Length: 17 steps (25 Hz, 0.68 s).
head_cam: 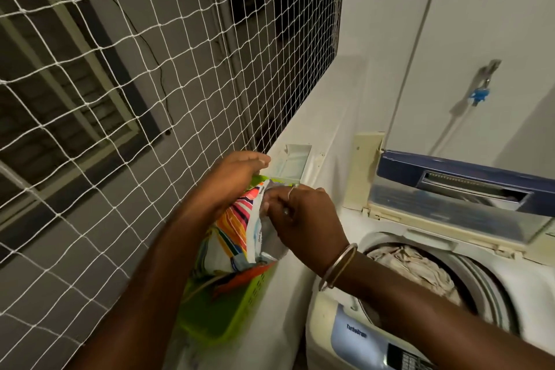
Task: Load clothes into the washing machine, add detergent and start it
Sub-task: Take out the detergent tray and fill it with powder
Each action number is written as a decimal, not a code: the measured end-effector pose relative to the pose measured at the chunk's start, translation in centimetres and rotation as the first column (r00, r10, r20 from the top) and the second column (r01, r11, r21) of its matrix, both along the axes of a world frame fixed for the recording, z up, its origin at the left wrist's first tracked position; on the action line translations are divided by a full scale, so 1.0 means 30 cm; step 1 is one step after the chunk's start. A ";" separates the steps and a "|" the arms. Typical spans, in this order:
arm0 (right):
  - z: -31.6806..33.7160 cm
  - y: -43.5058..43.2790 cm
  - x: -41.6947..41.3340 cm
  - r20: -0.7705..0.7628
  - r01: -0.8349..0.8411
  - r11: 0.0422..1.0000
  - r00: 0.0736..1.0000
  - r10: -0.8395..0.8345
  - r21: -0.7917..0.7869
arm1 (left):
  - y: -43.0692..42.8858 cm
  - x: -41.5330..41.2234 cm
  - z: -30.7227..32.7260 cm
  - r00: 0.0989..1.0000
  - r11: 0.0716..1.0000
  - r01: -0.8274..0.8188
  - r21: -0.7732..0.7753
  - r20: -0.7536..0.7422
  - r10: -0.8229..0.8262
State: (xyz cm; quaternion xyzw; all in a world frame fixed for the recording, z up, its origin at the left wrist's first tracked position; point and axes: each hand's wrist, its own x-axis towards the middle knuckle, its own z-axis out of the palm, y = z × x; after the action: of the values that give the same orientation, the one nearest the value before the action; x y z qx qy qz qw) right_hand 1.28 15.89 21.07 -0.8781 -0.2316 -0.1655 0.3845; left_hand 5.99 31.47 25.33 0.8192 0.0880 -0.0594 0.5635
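A colourful striped detergent bag (231, 234) stands in a green plastic basket (228, 309) on the white ledge. My left hand (237, 171) grips the bag's top edge and holds it open. My right hand (300, 216) reaches into the bag's mouth with curled fingers; what it pinches is hidden. To the right stands the top-loading washing machine (345, 330), its lid (462, 189) raised. Pale crumpled clothes (411, 267) lie in the drum.
A white ledge (288, 285) runs along a netted window (150, 84) on the left. A small white tray (292, 164) lies on the ledge behind the bag. A tap with a blue fitting (480, 93) is on the wall above the machine.
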 end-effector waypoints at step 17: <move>-0.014 0.045 0.021 0.028 -0.031 0.999 0.999 0.030 0.020 | 0.006 -0.010 0.000 1.000 1.000 -0.014 -0.024 -0.016 0.014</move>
State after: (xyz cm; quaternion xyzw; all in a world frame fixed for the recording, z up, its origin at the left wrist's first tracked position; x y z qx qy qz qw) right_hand 1.92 17.25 20.64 -0.8682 -0.2487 -0.1740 0.3926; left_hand 5.69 31.66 25.32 0.8111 0.0976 -0.0631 0.5732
